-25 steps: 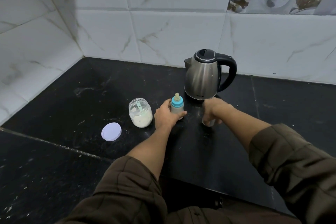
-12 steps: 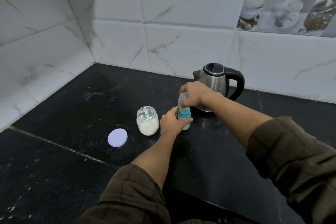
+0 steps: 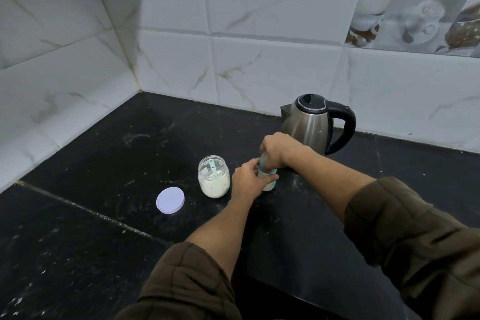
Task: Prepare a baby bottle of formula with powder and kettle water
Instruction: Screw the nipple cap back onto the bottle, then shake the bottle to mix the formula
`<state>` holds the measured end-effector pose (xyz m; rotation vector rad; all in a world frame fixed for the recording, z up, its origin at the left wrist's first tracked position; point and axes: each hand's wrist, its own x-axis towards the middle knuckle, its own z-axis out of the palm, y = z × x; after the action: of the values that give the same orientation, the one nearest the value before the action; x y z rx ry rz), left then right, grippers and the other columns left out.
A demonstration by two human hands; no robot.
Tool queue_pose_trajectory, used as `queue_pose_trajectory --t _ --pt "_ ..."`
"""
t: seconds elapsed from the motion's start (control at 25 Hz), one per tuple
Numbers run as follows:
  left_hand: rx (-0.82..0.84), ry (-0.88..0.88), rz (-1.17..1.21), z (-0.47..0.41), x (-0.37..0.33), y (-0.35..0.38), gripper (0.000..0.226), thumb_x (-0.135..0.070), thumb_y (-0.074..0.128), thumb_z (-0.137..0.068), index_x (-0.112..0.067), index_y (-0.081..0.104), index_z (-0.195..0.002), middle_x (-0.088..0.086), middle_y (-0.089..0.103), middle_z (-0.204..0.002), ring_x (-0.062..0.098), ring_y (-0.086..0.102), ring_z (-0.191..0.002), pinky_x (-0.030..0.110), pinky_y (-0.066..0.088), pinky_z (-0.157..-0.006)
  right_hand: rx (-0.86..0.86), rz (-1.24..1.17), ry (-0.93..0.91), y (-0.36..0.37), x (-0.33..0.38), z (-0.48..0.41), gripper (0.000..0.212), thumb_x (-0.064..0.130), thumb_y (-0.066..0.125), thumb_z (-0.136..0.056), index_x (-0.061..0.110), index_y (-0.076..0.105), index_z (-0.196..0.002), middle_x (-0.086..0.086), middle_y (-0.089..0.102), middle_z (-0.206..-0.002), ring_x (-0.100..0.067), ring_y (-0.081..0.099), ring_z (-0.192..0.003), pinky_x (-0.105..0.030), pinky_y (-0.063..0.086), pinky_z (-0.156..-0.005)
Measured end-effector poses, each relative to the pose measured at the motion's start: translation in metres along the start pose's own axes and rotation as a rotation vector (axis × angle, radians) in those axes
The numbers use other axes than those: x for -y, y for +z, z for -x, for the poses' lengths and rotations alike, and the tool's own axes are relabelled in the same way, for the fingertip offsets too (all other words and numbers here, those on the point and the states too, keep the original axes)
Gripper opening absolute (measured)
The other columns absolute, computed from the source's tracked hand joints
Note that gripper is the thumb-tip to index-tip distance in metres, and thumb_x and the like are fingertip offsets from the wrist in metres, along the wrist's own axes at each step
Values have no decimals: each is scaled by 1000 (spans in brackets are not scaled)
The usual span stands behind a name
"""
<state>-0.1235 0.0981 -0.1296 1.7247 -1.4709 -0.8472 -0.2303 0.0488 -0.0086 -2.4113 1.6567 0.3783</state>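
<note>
Bottle [image 3: 268,186] is standing upright, left hand [image 3: 245,182] gripping its body, right hand [image 3: 275,150] clamping fingers [image 3: 268,163] round the cap [image 3: 262,161] straight on top.

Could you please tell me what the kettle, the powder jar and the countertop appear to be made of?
Kettle: brushed stainless steel, by its grey sheen, with black, likely plastic, handle and lid.
Powder jar: clear glass or plastic; powder shows through.
Countertop: black stone, probably granite, speckled, faintly glossy.

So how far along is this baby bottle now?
Nearly done: the bottle wears its teal collar. In hand: left hand grips it, right hand holds the clear cap over its top. Left: the powder jar stands open, scoop inside, its lid on the counter.
</note>
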Motion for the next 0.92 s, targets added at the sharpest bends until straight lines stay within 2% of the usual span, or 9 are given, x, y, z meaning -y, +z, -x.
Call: queue_pose_trajectory --t 0.12,0.24,0.48,0.56,0.64,0.72,0.76,0.84,0.92 --pt "6 -3 10 0 1 -2 57 -46 92 -66 -30 72 -117 -13 77 -101 4 71 -98 35 59 -92 8 69 3 -2 4 -3 30 31 77 -79 17 75 -105 -3 71 -96 -23 67 -86 -31 55 -67" --pt "5 -3 25 0 4 0 64 -55 89 -60 -32 72 -117 -14 78 -99 2 72 -96 36 60 -91 18 118 6 -3 9 -7 24 28 80 -80 14 66 -93 -3 66 -93 -22 65 -81 -33 57 -69" --pt "-30 -6 -19 -3 11 6 70 -66 82 -58 -29 72 -117 -14 77 -98 5 72 -95 37 61 -90 -1 170 -32 2 14 -12 22 21 78 -84 15 60 -95 -3 55 -81 -22 61 -78 -34 57 -72" --pt "-21 -10 -8 -3 10 5 67 -61 84 -60 -29 72 -119 -13 78 -99 4 72 -96 37 61 -90 9 143 -40 6 9 -12 26 25 77 -83 13 65 -102 -3 61 -88 -22 63 -82 -35 60 -77" --pt "-17 -21 1 -2 7 3 63 -57 86 -60 -30 74 -116 -13 78 -95 1 73 -92 36 62 -88 2 68 -80 14 -6 -15 52 34 77 -83 22 65 -132 -5 68 -112 -25 67 -100 -38 59 -88" --pt "-30 -24 0 -4 3 0 55 -55 87 -62 -29 75 -109 -13 78 -91 1 73 -88 36 62 -86 3 -134 -161 26 -27 -13 94 34 78 -84 27 28 -164 -9 63 -132 -29 63 -118 -39 53 -100" --pt "-40 -30 4 -6 1 -2 51 -52 88 -63 -29 76 -107 -13 78 -90 1 73 -88 37 62 -86 8 -253 -194 32 -37 -8 111 30 79 -84 25 6 -168 -9 61 -136 -28 62 -120 -39 51 -103" --pt "-63 -32 19 -9 -7 -9 50 -50 90 -65 -29 76 -109 -13 78 -95 2 73 -90 37 61 -87 1 -391 -211 43 -53 0 131 21 80 -82 29 -23 -162 -12 59 -143 -26 65 -117 -40 53 -104" --pt "-91 -2 18 -13 -17 -18 54 -54 90 -67 -29 76 -113 -13 78 -100 2 72 -92 35 61 -88 -58 -442 -194 49 -61 4 142 21 84 -80 34 -35 -157 -13 50 -154 -26 63 -123 -40 51 -108"
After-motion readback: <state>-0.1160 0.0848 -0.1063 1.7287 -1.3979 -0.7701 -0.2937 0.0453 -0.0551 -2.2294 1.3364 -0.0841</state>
